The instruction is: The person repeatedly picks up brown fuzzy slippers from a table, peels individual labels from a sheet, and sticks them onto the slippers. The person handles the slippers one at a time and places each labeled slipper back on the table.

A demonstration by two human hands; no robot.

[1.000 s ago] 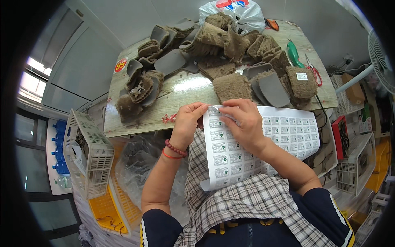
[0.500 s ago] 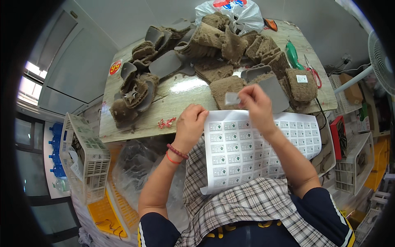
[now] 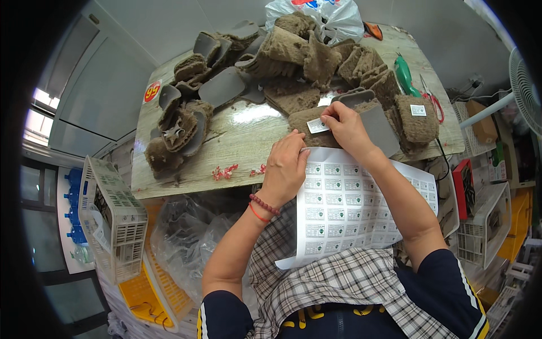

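My right hand (image 3: pixel 349 129) pinches a small white label (image 3: pixel 318 125) against a brown fuzzy pad (image 3: pixel 307 118) near the table's front edge. Beside it, my left hand (image 3: pixel 285 164) is closed at the upper left corner of a large sheet of labels (image 3: pixel 361 209). Its fingertips reach the pad's near edge. The sheet hangs over my lap, printed with rows of small green-marked labels. To the right, another fuzzy pad (image 3: pixel 416 121) bears a white label on top. A smooth grey piece (image 3: pixel 381 133) lies partly behind my right wrist.
Brown pads and grey-backed pieces (image 3: pixel 223 87) are heaped across the table (image 3: pixel 237 135). Red-handled scissors (image 3: pixel 433 100) and a green-handled tool (image 3: pixel 404 76) lie at right. A white plastic bag (image 3: pixel 316 20) stands behind. Crates (image 3: pixel 116 226) flank the table; a fan (image 3: pixel 525 85) stands right.
My right hand has brought the label down flat onto the brown pad. My left hand has moved right and up toward that pad, and the sheet's left edge has shifted right.
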